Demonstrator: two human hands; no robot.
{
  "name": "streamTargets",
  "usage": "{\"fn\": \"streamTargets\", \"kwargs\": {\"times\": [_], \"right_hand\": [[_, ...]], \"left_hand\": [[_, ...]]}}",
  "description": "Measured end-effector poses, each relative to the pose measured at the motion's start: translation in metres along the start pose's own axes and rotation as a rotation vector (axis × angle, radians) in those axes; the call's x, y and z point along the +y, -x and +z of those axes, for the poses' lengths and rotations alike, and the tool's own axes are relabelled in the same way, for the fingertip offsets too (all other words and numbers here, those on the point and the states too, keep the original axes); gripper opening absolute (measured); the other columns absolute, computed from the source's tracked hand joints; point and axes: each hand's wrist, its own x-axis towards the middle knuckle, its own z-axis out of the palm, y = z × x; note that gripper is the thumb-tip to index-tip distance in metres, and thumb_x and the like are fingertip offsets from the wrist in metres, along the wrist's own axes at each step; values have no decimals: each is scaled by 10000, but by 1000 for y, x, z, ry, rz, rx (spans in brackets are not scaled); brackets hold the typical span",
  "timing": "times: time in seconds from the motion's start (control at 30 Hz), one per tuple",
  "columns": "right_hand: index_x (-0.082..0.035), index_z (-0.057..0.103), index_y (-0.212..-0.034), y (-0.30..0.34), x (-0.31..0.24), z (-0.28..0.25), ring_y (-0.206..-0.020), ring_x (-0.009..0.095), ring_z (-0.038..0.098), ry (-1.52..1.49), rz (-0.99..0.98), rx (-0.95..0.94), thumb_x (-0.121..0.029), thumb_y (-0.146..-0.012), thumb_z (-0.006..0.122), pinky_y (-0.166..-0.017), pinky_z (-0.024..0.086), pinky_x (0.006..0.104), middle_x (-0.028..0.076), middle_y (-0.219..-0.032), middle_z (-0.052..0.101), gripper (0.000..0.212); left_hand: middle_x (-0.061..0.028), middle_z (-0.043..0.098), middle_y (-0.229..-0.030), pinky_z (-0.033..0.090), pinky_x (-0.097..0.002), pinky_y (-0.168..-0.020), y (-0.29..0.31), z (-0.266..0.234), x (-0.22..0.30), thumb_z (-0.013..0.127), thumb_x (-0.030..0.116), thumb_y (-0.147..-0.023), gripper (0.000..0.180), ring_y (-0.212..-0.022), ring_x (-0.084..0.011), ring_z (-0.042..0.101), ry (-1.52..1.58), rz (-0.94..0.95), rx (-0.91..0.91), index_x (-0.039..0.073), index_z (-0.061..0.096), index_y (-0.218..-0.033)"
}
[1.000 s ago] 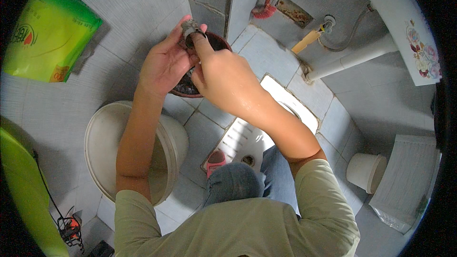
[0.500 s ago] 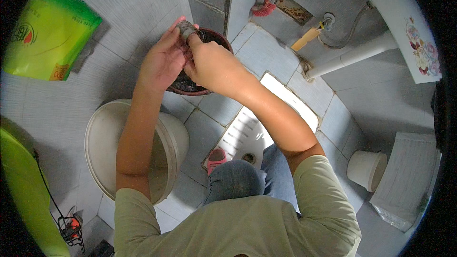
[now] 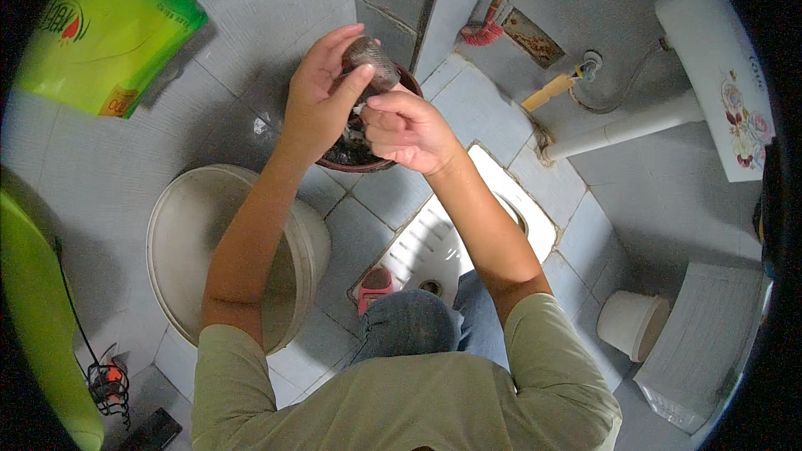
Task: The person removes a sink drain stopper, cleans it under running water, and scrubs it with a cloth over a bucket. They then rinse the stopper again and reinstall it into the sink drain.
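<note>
- Grey textured piece (image 3: pixel 370 62), head view: clamped in the left hand (image 3: pixel 322 100), long axis slanting down rightward, toward the right hand (image 3: pixel 409 132).
- Right hand: fingers curled near its lower end; whether gripping, cannot tell.
- Brown-rimmed basin (image 3: pixel 359 169) beneath both hands; tiled floor (image 3: pixel 480 108) to their right.

Both hands have regripped the grey tube-like piece (image 3: pixel 368 58).
The left hand (image 3: pixel 317 104) has turned, its thumb now lying across the piece, more of whose ridged side shows. The right hand (image 3: pixel 409 134), back uppermost half a second ago, has rolled over to show its palm side, fingers (image 3: pixel 386 121) curled near the lower end.
</note>
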Motion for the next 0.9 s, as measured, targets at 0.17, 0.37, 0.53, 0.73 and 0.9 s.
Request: {"fn": "streamTargets", "kwargs": {"times": [0.17, 0.37, 0.53, 0.73, 0.9], "right_hand": [[-122, 392, -570, -2, -1, -22, -361, 39, 326, -319, 191, -334, -140, -923, 369, -392, 288, 178, -58, -482, 371, 354], [-69, 480, -731, -1, 2, -28, -404, 52, 430, -433, -61, -65, -137, -902, 446, -407, 345, 170, -19, -578, 493, 188], [-26, 520, -837, -19, 13, -90, -678, 219, 655, 1023, -426, 566, -118, -821, 564, -542, 523, 299, 132, -756, 640, 103], [-90, 548, -1034, -22, 27, -108, -898, 417, 589, 2237, 0, 591, -120, -690, 642, -786, 500, 434, 274, -1264, 401, 358], [-63, 440, -1237, 4, 13, -92, -917, 339, 610, 1461, -244, 548, -44, -782, 567, -761, 523, 383, 237, -1278, 396, 473]], "left_hand": [[-143, 530, -1181, 395, -296, -950, 4, 0, 4, 516, -42, -848, 445, -1099, -177, 501, -71, 21, -52, 4, 359, -1262], [-69, 573, -1063, 451, -247, -828, 1, -15, -6, 621, 16, -810, 384, -959, -131, 548, -175, 96, 227, 9, 469, -1162], [-62, 599, -976, 470, -235, -755, -5, -52, -6, 702, 86, -769, 379, -855, -119, 566, -102, -28, 557, 9, 504, -1083], [-83, 593, -999, 477, -252, -774, 4, -61, -14, 722, 113, -751, 440, -880, -140, 564, -171, -177, 551, -9, 491, -1104], [-102, 567, -1067, 477, -268, -809, -1, -38, -4, 679, 92, -782, 454, -922, -156, 558, 16, -397, 519, -14, 456, -1164]]}}
